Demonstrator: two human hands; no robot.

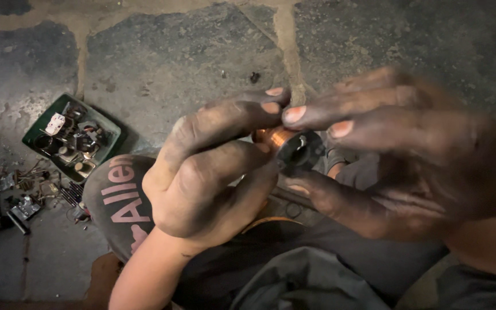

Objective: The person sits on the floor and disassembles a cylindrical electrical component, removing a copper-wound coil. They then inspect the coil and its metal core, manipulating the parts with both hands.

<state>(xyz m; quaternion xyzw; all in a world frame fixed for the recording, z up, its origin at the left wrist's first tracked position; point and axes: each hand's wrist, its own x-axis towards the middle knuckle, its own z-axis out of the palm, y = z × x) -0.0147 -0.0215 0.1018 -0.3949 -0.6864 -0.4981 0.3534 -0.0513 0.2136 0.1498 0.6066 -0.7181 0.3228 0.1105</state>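
The left hand (pixel 207 172) grips a small copper-wound coil (pixel 282 143) held above the lap, well clear of the stone floor (pixel 162 57). The right hand (pixel 397 155) pinches its dark end. A firm, steady hold with fingertips off the windings would serve best.

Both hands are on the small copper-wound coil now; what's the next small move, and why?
Probably steady it first: the left hand pinches the copper-wound coil while the right hand is blurred, its fingertips on the dark end piece. Then turn that end slowly, keeping the grip firm.
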